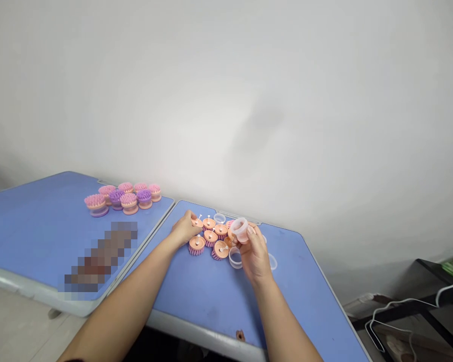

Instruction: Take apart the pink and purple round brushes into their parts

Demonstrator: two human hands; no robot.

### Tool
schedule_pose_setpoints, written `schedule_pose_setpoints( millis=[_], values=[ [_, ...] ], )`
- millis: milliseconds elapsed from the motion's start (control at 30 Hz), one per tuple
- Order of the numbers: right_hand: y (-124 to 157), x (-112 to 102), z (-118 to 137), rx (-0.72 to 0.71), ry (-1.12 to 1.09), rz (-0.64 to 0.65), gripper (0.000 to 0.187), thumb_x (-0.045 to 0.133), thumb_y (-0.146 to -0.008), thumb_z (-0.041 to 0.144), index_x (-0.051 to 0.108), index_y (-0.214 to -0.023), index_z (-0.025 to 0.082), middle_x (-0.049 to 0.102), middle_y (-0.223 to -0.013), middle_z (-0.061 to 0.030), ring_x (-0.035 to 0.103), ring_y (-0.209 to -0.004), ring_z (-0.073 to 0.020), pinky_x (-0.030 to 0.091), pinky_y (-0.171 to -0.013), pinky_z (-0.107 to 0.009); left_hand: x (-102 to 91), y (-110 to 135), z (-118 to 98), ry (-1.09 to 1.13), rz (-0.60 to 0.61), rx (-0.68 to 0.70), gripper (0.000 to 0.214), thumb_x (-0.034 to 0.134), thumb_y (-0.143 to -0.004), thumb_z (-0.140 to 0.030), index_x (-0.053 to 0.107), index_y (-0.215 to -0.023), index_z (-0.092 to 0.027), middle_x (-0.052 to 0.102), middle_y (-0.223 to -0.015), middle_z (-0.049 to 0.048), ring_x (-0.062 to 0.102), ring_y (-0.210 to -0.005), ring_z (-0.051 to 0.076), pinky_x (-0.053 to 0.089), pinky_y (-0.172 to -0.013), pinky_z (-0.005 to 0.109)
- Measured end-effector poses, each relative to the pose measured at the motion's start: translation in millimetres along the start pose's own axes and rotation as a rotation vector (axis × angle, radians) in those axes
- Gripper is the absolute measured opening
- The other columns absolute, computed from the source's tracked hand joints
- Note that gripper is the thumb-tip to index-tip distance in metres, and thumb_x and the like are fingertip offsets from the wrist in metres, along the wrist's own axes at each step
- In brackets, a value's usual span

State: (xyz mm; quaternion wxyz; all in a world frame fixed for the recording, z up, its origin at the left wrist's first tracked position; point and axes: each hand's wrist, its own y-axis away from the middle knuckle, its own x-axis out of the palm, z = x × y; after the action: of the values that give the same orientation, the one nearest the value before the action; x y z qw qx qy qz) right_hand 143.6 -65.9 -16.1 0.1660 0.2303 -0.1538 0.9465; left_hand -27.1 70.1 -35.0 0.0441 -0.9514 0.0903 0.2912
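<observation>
Holding clear plastic cap [239, 230] in right hand [254, 254], grip closed; open left hand [186, 227] on orange brush [197, 222], apparently steadying it.

white wall [226, 100] | pale floor [11, 322] | two blue-topped tables [30, 236] | black metal rack [385, 318] | white cable [400, 301]

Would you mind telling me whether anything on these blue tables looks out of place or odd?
One thing stands out: a pixelated patch on the left-hand table covers whatever lies there, so I cannot tell what it is. The pink and purple brushes beside it look orderly.
</observation>
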Motion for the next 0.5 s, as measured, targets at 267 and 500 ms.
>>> schedule_pose_setpoints(
  millis=[267, 500],
  values=[
    [-1.8, 0.7, -0.5, 0.036, -0.052, 0.025, 0.028, 0.072, -0.078, 0.049, 0.066, -0.088, 0.023, 0.058, -0.071, 0.002, 0.052, -0.06, -0.0126, 0.044, -0.058, -0.027, -3.1, 6.2, -9.6, -0.034, -0.052, 0.074, 0.061, 0.074, -0.069, -0.046, 0.053, -0.118, -0.018, 0.064, -0.125, 0.0147, 0.059, -0.118, 0.032, 0.045, -0.096, 0.039],
    [4.7, 10.1, -4.6, 0.111, 0.042, 0.104, 0.049, 0.056, -0.084, 0.068, 0.068, -0.08, 0.02, 0.06, -0.06, -0.0009, 0.049, -0.05, -0.0138, 0.041, -0.05, -0.028, 12.0, 49.4, -30.8, 0.176, 0.107, 0.717, 0.054, 0.057, -0.085, -0.051, 0.054, -0.131, -0.022, 0.062, -0.128, 0.0109, 0.057, -0.118, 0.027, 0.042, -0.105, 0.04]
  ],
)
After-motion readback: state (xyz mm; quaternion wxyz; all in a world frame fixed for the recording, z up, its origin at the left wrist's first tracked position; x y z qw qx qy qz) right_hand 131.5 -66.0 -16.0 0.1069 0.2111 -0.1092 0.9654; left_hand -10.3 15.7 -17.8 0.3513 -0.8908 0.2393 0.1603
